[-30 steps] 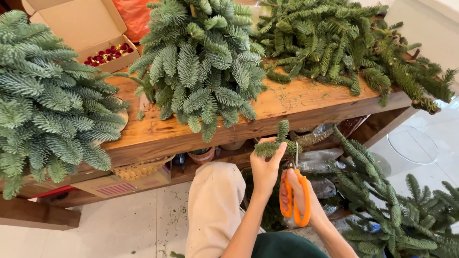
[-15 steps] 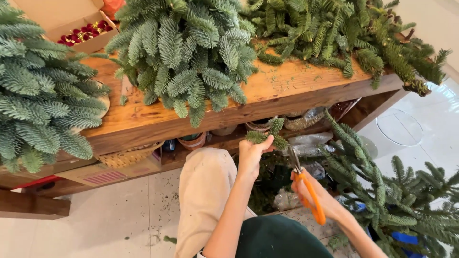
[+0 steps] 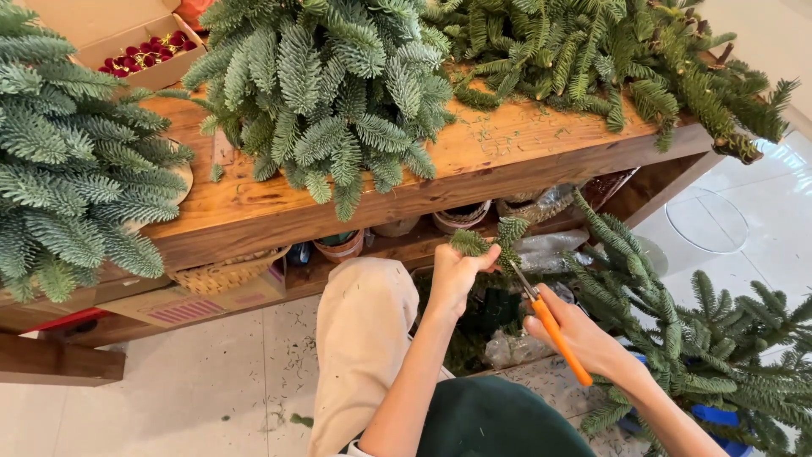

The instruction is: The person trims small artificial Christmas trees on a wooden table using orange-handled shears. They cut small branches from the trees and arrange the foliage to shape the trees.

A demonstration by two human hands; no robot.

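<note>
My left hand [image 3: 458, 275] grips a short green fir sprig [image 3: 493, 241], holding it up in front of the lower shelf of the wooden table [image 3: 355, 199]. My right hand [image 3: 575, 334] holds orange-handled scissors [image 3: 545, 320], whose blades point up and left and reach the sprig's stem just below my left fingers. Both forearms rise from the bottom of the view, above my bent knee in beige trousers [image 3: 364, 338].
Bushy fir bundles [image 3: 326, 93] cover the tabletop, with more at the left [image 3: 59, 178] and back right [image 3: 609, 59]. A cardboard box of red ornaments [image 3: 139, 55] stands at the back. Baskets and pots sit on the lower shelf. Fir branches [image 3: 719, 355] pile on the floor to the right.
My hands have lowered slightly and spread: the right hand swung out to the right, and the scissors now tilt diagonally toward the sprig instead of hanging upright. The view moved closer.
</note>
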